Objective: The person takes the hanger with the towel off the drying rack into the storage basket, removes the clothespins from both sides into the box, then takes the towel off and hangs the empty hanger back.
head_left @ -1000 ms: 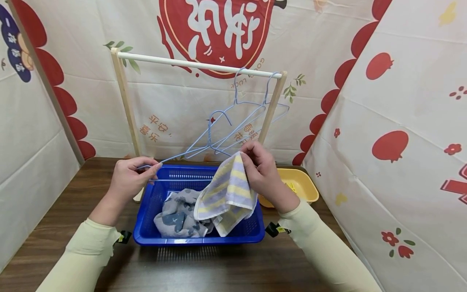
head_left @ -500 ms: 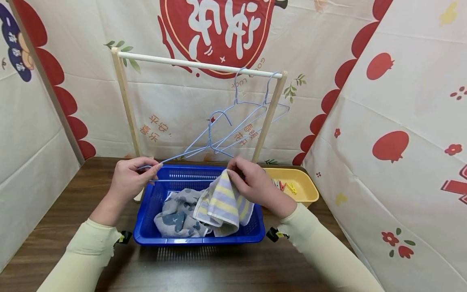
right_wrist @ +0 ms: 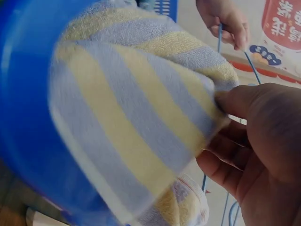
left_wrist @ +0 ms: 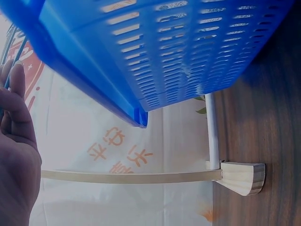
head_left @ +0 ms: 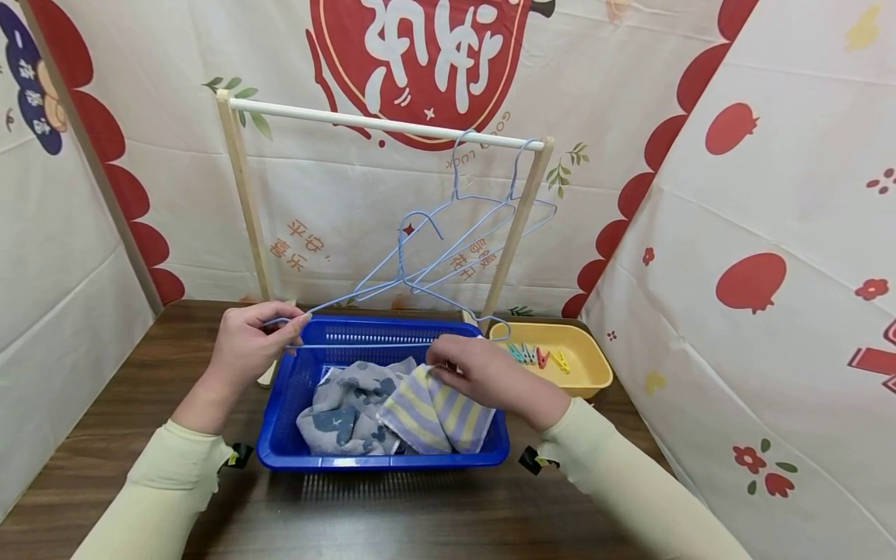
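Observation:
My left hand pinches one end of a light blue clothes hanger, whose hook points up over the basket's back rim. With thumb and fingers, my right hand pinches a purple-and-yellow striped towel by its upper edge. The towel hangs in the right part of a blue plastic basket, its lower folds spread toward the front wall. Beside it in the basket lies a crumpled grey patterned towel. The right wrist view shows the striped towel close up, with my right hand at its corner.
A wooden rack with a white rail stands behind the basket. Two blue hangers hang at its right end. A yellow tray holding several clothespins is at the right. Patterned cloth walls the table.
My right hand has lowered the striped towel into the basket, moving down and slightly left. The hanger's right end and the clothespins have come into sight. My left hand stays in place.

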`<state>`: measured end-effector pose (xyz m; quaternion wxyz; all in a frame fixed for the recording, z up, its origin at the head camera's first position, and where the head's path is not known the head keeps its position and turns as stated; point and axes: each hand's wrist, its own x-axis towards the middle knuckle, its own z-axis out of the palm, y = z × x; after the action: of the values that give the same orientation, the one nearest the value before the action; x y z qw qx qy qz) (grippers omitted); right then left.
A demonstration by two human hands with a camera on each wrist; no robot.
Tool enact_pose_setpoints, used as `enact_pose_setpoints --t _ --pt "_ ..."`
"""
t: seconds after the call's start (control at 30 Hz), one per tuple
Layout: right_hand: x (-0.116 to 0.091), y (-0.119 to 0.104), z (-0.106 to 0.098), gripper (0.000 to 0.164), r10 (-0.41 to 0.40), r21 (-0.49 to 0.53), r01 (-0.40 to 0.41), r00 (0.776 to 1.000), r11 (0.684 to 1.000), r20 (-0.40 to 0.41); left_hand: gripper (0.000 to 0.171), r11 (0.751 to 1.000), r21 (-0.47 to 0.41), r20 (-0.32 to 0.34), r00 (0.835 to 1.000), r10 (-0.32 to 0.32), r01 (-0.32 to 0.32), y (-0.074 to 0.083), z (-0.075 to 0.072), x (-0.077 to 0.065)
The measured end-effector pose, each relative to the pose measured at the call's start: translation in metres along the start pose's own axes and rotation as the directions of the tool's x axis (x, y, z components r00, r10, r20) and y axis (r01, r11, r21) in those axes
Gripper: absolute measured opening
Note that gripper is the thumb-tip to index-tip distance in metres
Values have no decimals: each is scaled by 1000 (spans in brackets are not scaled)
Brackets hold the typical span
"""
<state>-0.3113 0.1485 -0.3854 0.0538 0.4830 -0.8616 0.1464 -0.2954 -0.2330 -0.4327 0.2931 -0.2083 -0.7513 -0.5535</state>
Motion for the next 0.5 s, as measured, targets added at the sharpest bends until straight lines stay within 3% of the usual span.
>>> enact_pose_setpoints --t 0.27,0.5 --pt "1 -2 17 6 7 -31 -3 990 1000 142 5 1000 -11 2 1000 -13 13 2 0 0" --pt "8 -2 29 17 37 -100 -18 981 995 190 8 999 -11 -8 999 -36 35 3 0 0"
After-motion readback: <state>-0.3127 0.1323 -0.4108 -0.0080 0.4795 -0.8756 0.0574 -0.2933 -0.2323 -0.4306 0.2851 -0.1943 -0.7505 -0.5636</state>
